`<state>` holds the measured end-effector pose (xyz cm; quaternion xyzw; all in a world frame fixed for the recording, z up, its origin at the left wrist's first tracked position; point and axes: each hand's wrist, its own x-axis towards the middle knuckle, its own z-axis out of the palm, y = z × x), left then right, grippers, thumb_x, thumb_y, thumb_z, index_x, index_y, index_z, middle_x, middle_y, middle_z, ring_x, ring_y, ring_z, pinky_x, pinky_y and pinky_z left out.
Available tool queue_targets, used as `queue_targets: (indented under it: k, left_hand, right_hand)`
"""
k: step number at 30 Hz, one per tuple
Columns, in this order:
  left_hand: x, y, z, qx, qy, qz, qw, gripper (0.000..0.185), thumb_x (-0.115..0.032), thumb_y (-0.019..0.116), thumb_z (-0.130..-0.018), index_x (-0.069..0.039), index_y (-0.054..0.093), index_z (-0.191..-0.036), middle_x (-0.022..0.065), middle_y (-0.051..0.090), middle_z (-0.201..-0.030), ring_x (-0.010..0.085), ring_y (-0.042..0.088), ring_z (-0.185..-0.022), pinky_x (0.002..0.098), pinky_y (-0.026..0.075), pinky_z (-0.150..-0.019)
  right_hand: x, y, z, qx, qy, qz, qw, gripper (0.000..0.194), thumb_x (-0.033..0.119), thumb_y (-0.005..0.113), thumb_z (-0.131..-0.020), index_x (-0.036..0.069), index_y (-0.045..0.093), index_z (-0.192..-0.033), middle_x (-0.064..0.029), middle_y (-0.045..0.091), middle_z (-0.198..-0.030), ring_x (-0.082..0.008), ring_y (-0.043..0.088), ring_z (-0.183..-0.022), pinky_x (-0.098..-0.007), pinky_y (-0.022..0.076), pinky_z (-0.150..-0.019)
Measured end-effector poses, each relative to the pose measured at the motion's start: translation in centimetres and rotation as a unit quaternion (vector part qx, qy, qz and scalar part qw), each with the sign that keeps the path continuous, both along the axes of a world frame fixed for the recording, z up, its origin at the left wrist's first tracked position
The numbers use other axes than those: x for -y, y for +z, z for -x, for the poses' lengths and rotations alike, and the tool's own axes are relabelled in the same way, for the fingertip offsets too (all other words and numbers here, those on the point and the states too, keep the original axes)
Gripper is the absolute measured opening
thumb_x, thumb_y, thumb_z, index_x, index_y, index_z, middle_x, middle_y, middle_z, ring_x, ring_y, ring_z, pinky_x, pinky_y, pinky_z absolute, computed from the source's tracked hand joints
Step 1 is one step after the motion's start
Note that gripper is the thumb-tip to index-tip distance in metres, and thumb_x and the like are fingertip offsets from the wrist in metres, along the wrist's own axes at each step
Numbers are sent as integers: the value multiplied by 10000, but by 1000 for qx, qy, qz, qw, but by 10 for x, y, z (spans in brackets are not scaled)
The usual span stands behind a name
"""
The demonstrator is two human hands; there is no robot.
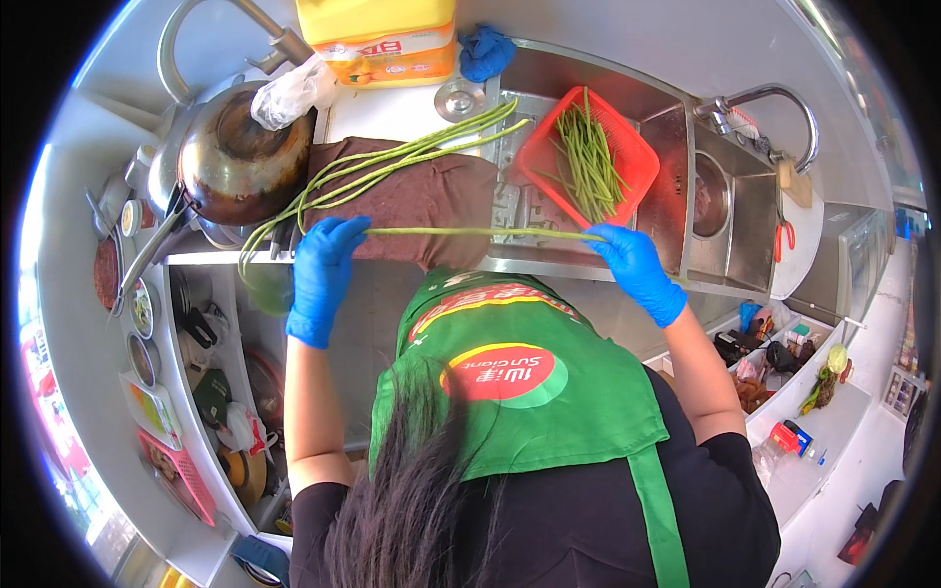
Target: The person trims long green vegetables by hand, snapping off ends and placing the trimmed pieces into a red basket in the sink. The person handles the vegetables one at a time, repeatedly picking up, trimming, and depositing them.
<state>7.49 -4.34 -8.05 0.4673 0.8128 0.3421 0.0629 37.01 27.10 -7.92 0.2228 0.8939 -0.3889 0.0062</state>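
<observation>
Both my hands wear blue disposable gloves. Between them a single long green bean [470, 231] is stretched level in front of my green apron. One end is pinched by my left hand [322, 275], the other by my right hand [634, 270]. Several more long beans [397, 163] lie across a brown cloth [441, 198], their ends hanging past the counter edge near my left hand. Just beyond my right hand, a red plastic basket [540, 151] stands tilted in the sink and holds a heap of short bean pieces [592, 162].
At the left sits a scorched metal wok [250, 158] with its handle towards me. Behind the cloth stand a yellow container [378, 44] and a crumpled blue glove [487, 53]. A steel sink [665, 176] with a curved faucet [805, 110] is at right, near red-handled scissors [784, 239].
</observation>
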Motion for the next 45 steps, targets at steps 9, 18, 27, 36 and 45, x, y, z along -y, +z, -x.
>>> queue_targets:
  k: [9,18,27,36,45]
  left_hand:
    - [-7,-9,1,49,51,-47,996,136,68,624,-806,-13,667,-906,87,622,-835,198,596,-759,286,484,-711]
    - [-44,20,-24,150,-35,-64,986,156,87,640,-761,-20,645,-874,95,576,-770,226,575,-712,296,477,-680]
    - [-67,70,-70,154,-38,-92,983,228,41,658,-762,-75,654,-959,50,594,-890,221,607,-787,316,486,-747]
    - [-82,87,-76,-201,-45,-61,977,321,-16,682,-679,-177,656,-956,-14,602,-922,195,584,-891,432,346,-998]
    - [-102,53,-96,465,-22,-362,808,59,13,621,-858,-12,631,-911,66,610,-932,154,552,-863,282,449,-794]
  right_hand:
    - [-18,-27,-35,116,46,89,988,306,255,651,-857,62,648,-1095,-174,658,-945,-337,635,-853,-397,493,-734]
    - [62,34,84,-232,112,-3,966,609,257,735,-766,63,511,-1298,-197,546,-1214,-383,531,-1077,-456,426,-907]
    - [90,46,107,-272,54,64,959,97,136,683,-825,79,690,-903,-103,660,-712,-304,645,-645,-376,502,-570]
    - [90,59,103,-293,36,142,945,139,92,690,-826,53,692,-959,-140,680,-792,-285,671,-682,-345,522,-593]
    - [94,70,99,-266,-63,394,877,167,85,690,-863,2,679,-1008,-97,694,-844,-113,648,-753,-283,524,-644]
